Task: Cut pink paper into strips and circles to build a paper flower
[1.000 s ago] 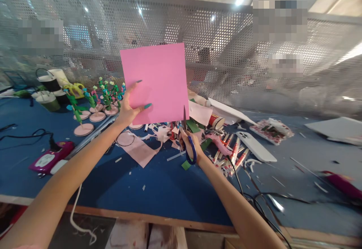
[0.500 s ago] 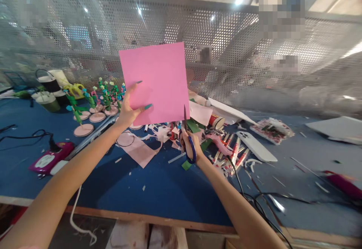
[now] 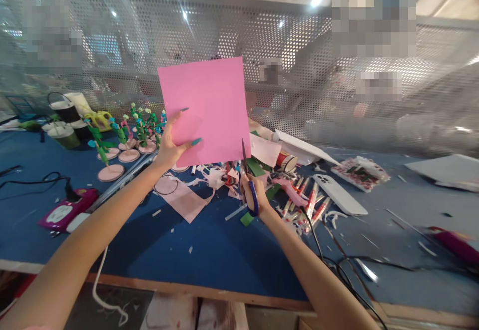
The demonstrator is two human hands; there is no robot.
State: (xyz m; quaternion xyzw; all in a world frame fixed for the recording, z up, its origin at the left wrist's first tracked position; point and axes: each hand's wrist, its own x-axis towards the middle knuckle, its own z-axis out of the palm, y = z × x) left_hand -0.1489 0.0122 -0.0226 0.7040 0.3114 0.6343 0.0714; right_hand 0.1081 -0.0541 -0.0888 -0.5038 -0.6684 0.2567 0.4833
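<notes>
A square sheet of pink paper [image 3: 213, 100] is held up above the table, facing me. My left hand [image 3: 170, 143] grips its left side, with the thumb and one finger showing on the front and the other fingers hidden. My right hand [image 3: 256, 195] is closed around a pair of scissors [image 3: 253, 200] with dark blue handles. The blades point upward at the sheet's lower right corner, one blade lying across the front of the paper. Whether the other blade is behind the sheet I cannot tell.
Small paper flowers [image 3: 140, 130] on round pink bases stand at the left. A pale pink paper piece [image 3: 187, 202], scraps, glue sticks [image 3: 312, 202] and a white phone [image 3: 339, 195] lie on the blue table [image 3: 209, 265]. Perforated metal panels [image 3: 130, 45] rise behind. Dark cables [image 3: 337, 265] run at the right.
The scissor blades have tilted slightly left at the lower right corner, and my right hand has turned a little with them. The pink sheet and my left hand stay almost still.
</notes>
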